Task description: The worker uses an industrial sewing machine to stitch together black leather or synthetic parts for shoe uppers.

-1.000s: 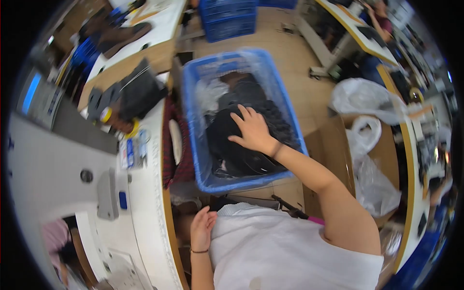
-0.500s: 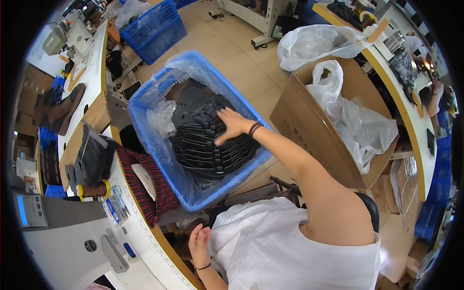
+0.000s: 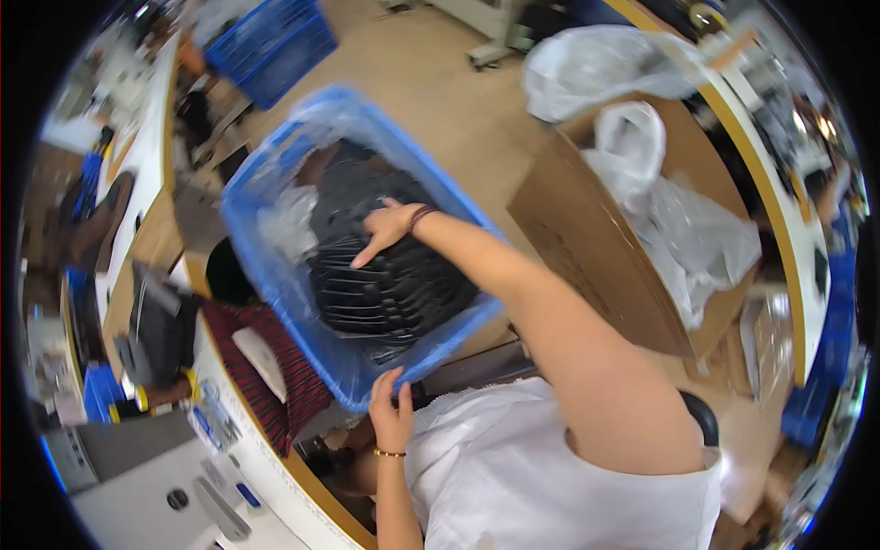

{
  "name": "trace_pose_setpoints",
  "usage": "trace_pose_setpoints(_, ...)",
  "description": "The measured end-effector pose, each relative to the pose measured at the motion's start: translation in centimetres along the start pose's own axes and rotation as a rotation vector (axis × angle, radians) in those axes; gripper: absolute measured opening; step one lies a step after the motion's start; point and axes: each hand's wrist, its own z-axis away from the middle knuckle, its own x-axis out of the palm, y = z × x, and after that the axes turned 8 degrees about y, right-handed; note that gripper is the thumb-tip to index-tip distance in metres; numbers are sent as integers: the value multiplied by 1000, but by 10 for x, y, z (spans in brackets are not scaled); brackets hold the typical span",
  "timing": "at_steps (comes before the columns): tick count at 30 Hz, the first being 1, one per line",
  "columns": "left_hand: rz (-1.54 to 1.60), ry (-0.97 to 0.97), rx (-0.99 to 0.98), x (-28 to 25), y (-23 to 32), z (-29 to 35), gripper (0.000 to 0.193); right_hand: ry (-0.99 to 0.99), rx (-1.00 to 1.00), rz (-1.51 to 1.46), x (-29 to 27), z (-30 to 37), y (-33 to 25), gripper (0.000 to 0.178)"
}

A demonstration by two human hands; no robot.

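Observation:
A deep blue plastic crate (image 3: 246, 225), lined with clear plastic, holds a heap of black, layered, strap-like pieces (image 3: 390, 298); their exact kind is unclear. Over the top of this heap lies my right hand (image 3: 390, 229), thumb and fingers apart, with no piece seen lifted in it. My left hand (image 3: 392, 423) is raised at the crate's near rim, its fingers apart and loosely bent. Whether those fingertips touch the rim I cannot tell. Crumpled clear plastic (image 3: 291, 220) sits along the crate's left inner side.
Right of the crate stands an open cardboard box (image 3: 587, 247) with white plastic bags (image 3: 701, 243). A sewing-machine table (image 3: 266, 490) borders the left, with striped red-black cloth (image 3: 289, 367) at its edge. Another blue crate (image 3: 275, 55) stands on the floor farther back.
My right hand has moved left across the black heap. My left hand has risen from beside my lap to the crate's near rim. The view has shifted slightly and is blurred.

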Motion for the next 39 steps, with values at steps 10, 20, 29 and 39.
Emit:
trace_pose_setpoints(10, -12, -3, -104, 15, -25, -5, 21, 235, -73, -164, -13, -56, 41, 92)
trace_pose_setpoints(20, -451, -616, -588, 30, -20, -64, 93, -289, -43, 123, -10, -55, -27, 86)
trace_pose_setpoints(29, -349, 76, -60, 0, 38, -116, 36, -5, -208, 35, 23, -20, -14, 40)
trace_pose_setpoints(39, -649, -384, 19, 31, -5, -204, 108, 281, -212, -341, -28, -62, 12, 15)
